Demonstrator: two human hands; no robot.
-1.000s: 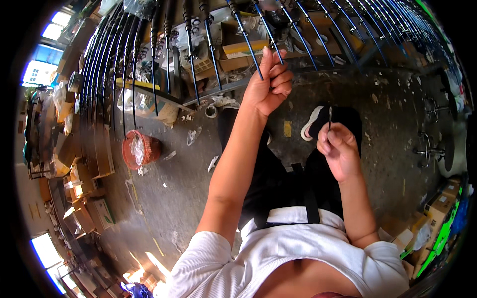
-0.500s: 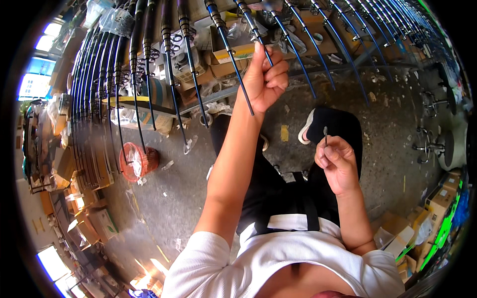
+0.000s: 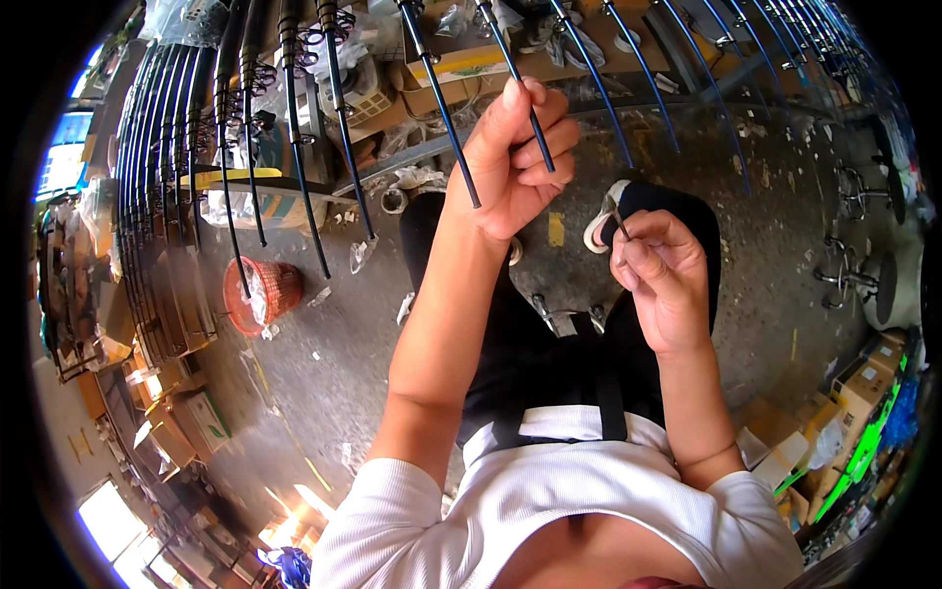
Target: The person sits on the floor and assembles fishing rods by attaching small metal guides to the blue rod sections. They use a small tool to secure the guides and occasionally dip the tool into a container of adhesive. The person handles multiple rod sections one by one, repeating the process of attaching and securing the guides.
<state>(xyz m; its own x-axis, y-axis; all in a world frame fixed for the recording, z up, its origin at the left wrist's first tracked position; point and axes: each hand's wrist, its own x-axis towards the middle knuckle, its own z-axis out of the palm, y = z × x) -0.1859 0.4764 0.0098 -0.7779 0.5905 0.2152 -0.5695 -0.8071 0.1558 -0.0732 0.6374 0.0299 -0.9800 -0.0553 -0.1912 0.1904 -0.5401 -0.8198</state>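
Note:
A row of dark blue and black fishing rods hangs tip-down across the top of the view. My left hand [image 3: 518, 152] pinches one fishing rod [image 3: 504, 49] between thumb and forefinger, with its lower end running down in front of the curled fingers. A neighbouring rod [image 3: 443, 106] crosses in front of my left wrist. Lower and to the right, my right hand [image 3: 665, 280] holds a small, thin, dark stick-like tool [image 3: 618, 216] between thumb and fingertips. Its upper end points up and left, apart from the rods; its exact kind is too small to make out.
A red plastic basket [image 3: 280, 288] with white scraps stands on the littered floor at left. Behind the rods, a bench shelf carries cardboard and plastic bags. Wheeled stools [image 3: 852, 280] stand at right, with cardboard boxes [image 3: 863, 385] at lower right.
My right hand has risen slightly, and its tool now tilts left instead of standing upright. More of the held rod's lower end shows below my left fingertips. The view has shifted a little.

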